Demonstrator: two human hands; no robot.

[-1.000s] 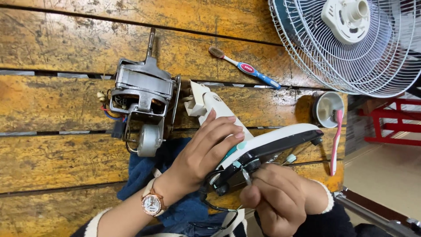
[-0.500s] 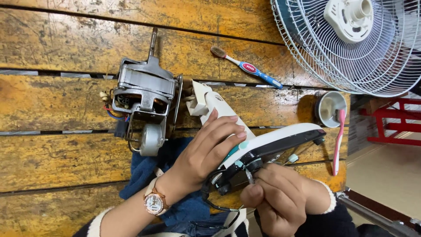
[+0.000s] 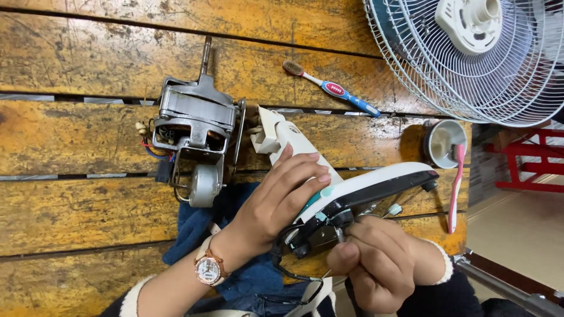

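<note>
My left hand, with a watch on its wrist, presses down on a white and teal fan housing that lies on the wooden table. The housing's white neck reaches toward a bare metal fan motor with its shaft pointing away from me. My right hand pinches a thin metal tool at the dark underside of the housing, by a black knob. Black wires loop below the housing.
A blue toothbrush lies on the far plank. A white fan guard covers the top right corner. A small round cup holds a pink toothbrush at the table's right edge. Blue cloth lies under my left wrist.
Both hands stay in place on the housing. Only small finger shifts of my right hand at the housing's underside show.
</note>
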